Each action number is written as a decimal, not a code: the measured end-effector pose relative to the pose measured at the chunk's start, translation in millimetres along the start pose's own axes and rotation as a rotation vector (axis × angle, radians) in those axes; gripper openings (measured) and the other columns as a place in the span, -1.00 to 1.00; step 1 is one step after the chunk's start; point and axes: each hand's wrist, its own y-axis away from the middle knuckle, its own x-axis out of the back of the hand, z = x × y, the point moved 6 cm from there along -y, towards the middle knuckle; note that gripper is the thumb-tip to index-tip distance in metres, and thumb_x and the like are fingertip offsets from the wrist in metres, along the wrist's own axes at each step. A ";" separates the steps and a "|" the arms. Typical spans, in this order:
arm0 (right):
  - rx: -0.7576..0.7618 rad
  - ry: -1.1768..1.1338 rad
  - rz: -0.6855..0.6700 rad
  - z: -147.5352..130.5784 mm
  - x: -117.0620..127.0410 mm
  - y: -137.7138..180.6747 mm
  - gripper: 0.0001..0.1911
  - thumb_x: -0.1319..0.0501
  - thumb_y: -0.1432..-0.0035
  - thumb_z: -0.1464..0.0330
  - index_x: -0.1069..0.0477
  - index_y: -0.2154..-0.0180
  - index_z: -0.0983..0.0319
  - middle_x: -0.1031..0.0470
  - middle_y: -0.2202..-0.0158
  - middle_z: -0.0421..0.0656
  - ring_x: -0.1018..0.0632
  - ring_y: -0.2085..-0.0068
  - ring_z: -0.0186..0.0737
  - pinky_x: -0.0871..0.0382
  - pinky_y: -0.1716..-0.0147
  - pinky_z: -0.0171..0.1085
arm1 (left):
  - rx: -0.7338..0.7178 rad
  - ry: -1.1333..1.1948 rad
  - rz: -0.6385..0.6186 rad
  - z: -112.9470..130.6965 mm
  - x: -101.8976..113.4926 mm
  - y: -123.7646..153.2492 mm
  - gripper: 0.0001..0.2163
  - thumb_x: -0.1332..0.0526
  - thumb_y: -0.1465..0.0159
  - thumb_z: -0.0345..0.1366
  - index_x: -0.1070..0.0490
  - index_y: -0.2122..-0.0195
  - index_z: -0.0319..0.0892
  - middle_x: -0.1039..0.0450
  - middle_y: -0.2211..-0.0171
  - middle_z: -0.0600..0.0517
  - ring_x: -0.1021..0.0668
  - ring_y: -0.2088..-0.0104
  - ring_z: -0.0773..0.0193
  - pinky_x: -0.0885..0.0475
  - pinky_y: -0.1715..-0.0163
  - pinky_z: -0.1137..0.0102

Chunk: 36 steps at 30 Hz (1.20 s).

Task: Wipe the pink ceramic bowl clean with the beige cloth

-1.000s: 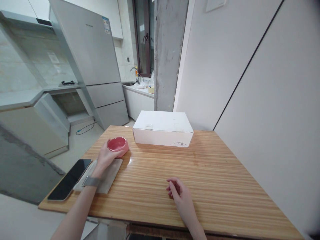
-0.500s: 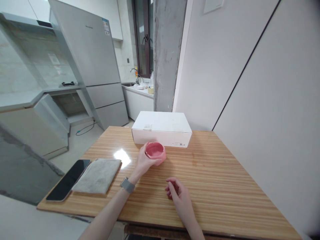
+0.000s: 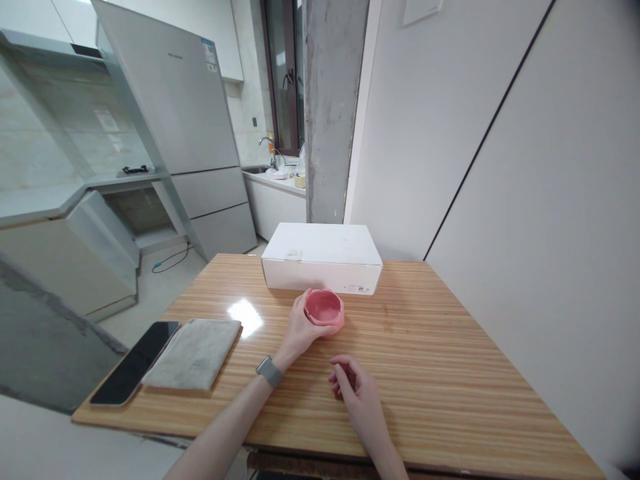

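A pink bowl (image 3: pixel 325 308) with an angular, faceted outside and a notched rim sits near the middle of the table, or just above it; I cannot tell which. My left hand (image 3: pixel 303 327) grips it from the left, thumb along the near side and fingers round the far left side. Nothing shows inside the bowl. Closer to me, my right hand (image 3: pixel 356 387) rests on the wooden table (image 3: pixel 450 373) with loosely curled fingers and nothing visible in them. It is apart from the bowl.
Behind the bowl stands a white cardboard box (image 3: pixel 323 260). At the left lie a folded grey cloth (image 3: pixel 193 353) and a dark-screened phone (image 3: pixel 135 363) beside it. A white wall (image 3: pixel 525 220) borders the table on the right; a fridge (image 3: pixel 175 100) stands beyond.
My left hand and the pink bowl have moved to the right and slightly towards me. My right hand has stayed in place.
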 end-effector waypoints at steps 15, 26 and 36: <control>-0.005 -0.006 -0.001 3.4 -0.7 0.0 -0.58 -0.16 -0.18 -0.01 -0.44 0.23 0.21 -0.47 0.47 -0.15 -0.48 0.46 -0.23 -0.35 0.47 -0.29 | 0.003 0.005 -0.019 2.4 -3.6 0.7 -0.14 -0.51 0.21 -0.27 -0.27 -0.18 -0.16 -0.29 -0.14 -0.12 -0.38 -0.15 0.04 -0.26 -0.19 0.18; -0.007 -0.005 0.013 -1.6 -0.4 1.1 -0.58 -0.17 -0.17 -0.01 -0.45 0.24 0.22 -0.47 0.48 -0.15 -0.48 0.46 -0.22 -0.36 0.47 -0.29 | 0.029 0.093 -0.105 -3.5 -6.3 0.9 0.03 -0.52 0.18 -0.21 -0.05 -0.31 -0.17 -0.19 -0.22 -0.20 -0.30 -0.23 -0.03 -0.16 -0.24 0.11; -0.001 0.019 0.009 -1.0 0.4 2.1 -0.55 -0.16 -0.16 -0.03 -0.46 0.24 0.22 -0.47 0.47 -0.14 -0.48 0.47 -0.22 -0.35 0.48 -0.28 | 0.008 -0.372 0.094 -14.3 103.6 38.5 -0.62 -0.15 -0.26 -0.08 -0.41 -0.03 -0.15 -0.37 -0.09 -0.12 -0.42 -0.11 0.07 -0.28 -0.15 0.15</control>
